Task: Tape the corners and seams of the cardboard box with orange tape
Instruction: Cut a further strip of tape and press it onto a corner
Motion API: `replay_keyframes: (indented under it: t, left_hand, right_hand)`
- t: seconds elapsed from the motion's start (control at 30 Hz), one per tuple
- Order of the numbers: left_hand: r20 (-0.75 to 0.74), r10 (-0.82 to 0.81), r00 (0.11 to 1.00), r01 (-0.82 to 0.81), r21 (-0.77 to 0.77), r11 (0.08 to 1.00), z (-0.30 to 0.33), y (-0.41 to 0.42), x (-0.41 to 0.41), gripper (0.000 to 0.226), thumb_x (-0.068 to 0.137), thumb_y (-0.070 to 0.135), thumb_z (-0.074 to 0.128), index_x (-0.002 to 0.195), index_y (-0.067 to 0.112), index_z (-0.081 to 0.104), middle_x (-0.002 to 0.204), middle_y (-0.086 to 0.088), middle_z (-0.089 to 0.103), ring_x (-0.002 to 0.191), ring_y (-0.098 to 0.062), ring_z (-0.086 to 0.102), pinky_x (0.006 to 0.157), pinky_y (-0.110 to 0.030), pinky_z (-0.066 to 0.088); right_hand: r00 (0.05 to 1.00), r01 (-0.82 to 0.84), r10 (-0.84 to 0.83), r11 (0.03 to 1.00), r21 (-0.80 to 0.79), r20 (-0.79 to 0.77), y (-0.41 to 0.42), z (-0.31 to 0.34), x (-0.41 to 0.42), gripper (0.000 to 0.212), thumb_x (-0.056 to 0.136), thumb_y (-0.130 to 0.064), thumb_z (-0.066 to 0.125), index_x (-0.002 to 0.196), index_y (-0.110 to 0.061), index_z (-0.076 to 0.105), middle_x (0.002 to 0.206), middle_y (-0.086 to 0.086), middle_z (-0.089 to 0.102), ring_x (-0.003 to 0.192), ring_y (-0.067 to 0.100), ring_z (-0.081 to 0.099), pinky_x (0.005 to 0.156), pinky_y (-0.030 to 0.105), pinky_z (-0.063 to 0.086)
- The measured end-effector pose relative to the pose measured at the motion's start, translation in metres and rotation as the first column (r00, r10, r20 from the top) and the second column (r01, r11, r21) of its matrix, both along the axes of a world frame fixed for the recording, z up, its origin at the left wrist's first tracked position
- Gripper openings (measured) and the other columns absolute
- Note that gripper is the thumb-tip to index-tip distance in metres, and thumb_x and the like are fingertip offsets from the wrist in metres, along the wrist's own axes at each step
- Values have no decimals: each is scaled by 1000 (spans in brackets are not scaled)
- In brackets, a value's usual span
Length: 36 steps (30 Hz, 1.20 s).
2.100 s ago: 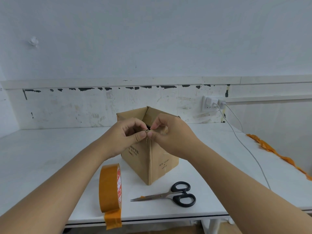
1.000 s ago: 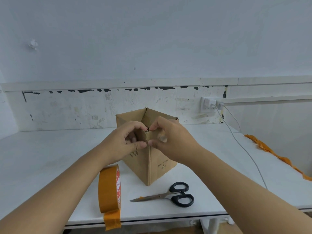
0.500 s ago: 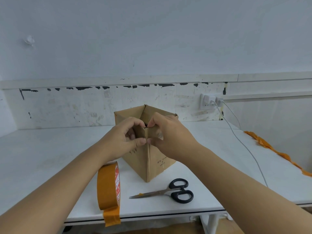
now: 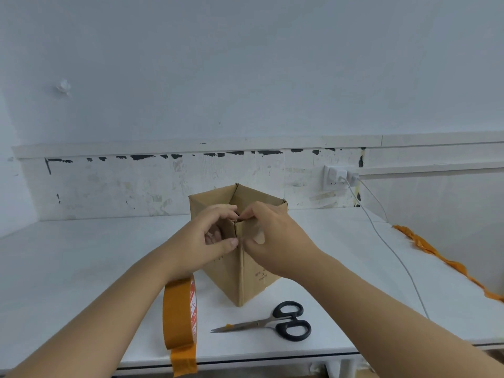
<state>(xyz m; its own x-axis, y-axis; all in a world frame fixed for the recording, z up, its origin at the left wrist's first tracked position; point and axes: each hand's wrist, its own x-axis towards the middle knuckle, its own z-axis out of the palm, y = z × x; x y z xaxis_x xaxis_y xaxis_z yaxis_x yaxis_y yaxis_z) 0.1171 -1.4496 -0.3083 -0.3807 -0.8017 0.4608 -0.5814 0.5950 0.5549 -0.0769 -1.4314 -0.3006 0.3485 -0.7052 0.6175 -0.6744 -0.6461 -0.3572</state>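
Note:
An open brown cardboard box (image 4: 255, 279) stands on the white table (image 4: 81, 255), one vertical corner facing me. My left hand (image 4: 203, 241) and my right hand (image 4: 275, 236) meet at the top of that near corner, fingers pinching the rim and thumbs pressed on either side of the edge. A strip of tape runs down this corner. The roll of orange tape (image 4: 180, 313) stands on edge at the table's front, below my left wrist, with a loose end hanging over the edge.
Black-handled scissors (image 4: 272, 321) lie in front of the box, blades pointing left. A white cable (image 4: 392, 252) runs from a wall socket (image 4: 336, 177) across the right side of the table. A crumpled orange tape strip (image 4: 441, 259) lies along the right edge.
Both hands stay at the box's near top corner; the fingers have shifted a little and the thumbs now press lower on the edge. The view has drifted slightly.

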Motion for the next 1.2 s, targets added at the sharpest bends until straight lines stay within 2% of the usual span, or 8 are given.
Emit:
replay_keyframes:
  t: [0.17, 0.27, 0.4, 0.5, 0.6, 0.73, 1.03, 1.2]
  left_hand:
    - [-132, 47, 990, -46, 12, 999, -4, 20, -1, 59, 84, 40, 66, 125, 63, 31, 111, 16, 57, 84, -5, 62, 73, -19, 52]
    - [-209, 157, 965, -159, 9, 987, -8, 38, 4, 53, 81, 54, 61, 122, 66, 30, 97, 25, 60, 84, -2, 62, 68, -18, 48]
    - [-326, 253, 911, -260, 22, 965, -23, 68, 17, 41, 81, 56, 56, 117, 61, 37, 102, 40, 50, 90, -1, 58, 66, -23, 51]
    - [-432, 321, 843, -335, 46, 941, -41, 94, 30, 39, 74, 58, 57, 110, 57, 44, 109, 36, 51, 97, 5, 54, 72, -21, 48]
    - [-534, 394, 748, -441, 44, 896, -53, 114, 39, 36, 78, 48, 63, 108, 56, 47, 111, 27, 53, 107, -2, 53, 79, -20, 44]
    - [-492, 354, 796, -403, 7, 915, -53, 112, 36, 48, 86, 11, 62, 107, 51, 47, 117, 25, 57, 116, 1, 53, 93, -20, 41]
    - [-482, 211, 850, -278, -71, 958, -39, 90, 19, 33, 89, -4, 53, 101, 27, 51, 93, 9, 65, 97, -5, 64, 78, -11, 50]
    - [-522, 40, 852, -108, -101, 989, -27, 85, 2, 27, 90, -7, 50, 99, 19, 53, 96, -5, 66, 100, -11, 65, 86, -14, 47]
  right_hand:
    - [999, -23, 22, 999, 25, 31, 3, -5, -4, 44, 87, -16, 57, 130, -21, 49, 134, -8, 52, 140, 10, 27, 105, 14, 19]
    - [999, -34, 35, 999, -18, 41, 6, -9, -7, 50, 87, -12, 55, 135, -23, 47, 147, -8, 41, 142, 1, 15, 110, 13, 13]
    - [993, -26, 37, 995, -99, 111, 21, -15, -9, 39, 84, -7, 56, 121, -21, 56, 135, -10, 50, 130, -10, 26, 105, 4, 18]
    - [987, -31, 55, 987, -158, 151, 38, -27, -8, 27, 81, -8, 56, 105, -22, 59, 109, -11, 58, 107, 3, 47, 89, 19, 39]
    - [990, -59, 69, 995, -77, 123, 54, -44, 1, 22, 84, -19, 51, 103, -30, 54, 107, -16, 52, 104, 5, 44, 81, 16, 39]
    - [989, -117, 107, 989, 94, 102, 64, -67, 22, 22, 89, -29, 51, 109, -39, 48, 113, -26, 43, 113, -7, 33, 86, 12, 36]
    - [952, -299, 307, 921, 251, 5, 67, -85, 60, 44, 87, -45, 55, 130, -35, 47, 125, -16, 52, 115, 1, 44, 93, 19, 42]
    - [949, -306, 317, 917, 254, -1, 65, -85, 75, 28, 87, -46, 58, 107, -27, 59, 97, -12, 61, 85, 3, 52, 73, 23, 45]
